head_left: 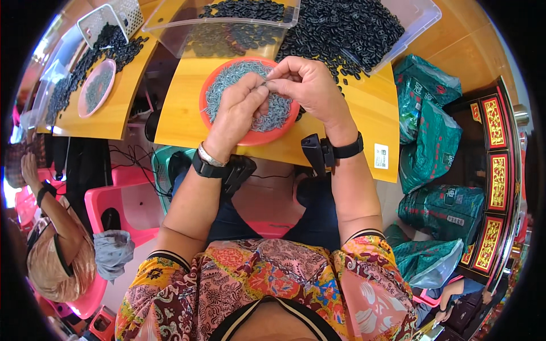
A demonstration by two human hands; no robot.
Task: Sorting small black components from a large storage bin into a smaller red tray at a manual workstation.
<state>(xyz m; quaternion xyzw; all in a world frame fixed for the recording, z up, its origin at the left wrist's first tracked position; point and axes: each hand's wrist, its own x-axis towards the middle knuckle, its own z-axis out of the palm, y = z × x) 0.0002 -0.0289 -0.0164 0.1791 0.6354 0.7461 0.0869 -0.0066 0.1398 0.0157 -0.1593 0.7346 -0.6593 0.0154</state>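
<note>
Floral short sleeves, black wristbands [209,169]

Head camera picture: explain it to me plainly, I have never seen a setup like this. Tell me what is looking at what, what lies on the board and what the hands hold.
This is one picture from a wide fisheye camera worn on a person's head, looking down, so straight edges bend near the rim. No machine is at work: the two bare forearms coming in from below are the person's own, each with a black wrist strap. The left hand and right hand meet above a red dish filled with small grey metal pieces. Their fingers pinch something tiny between them, too small to identify. The dish rests on a yellow board. Behind it, clear plastic trays hold heaps of small black rings. Green sacks lie on the right. Another person sits at the lower left.
</note>
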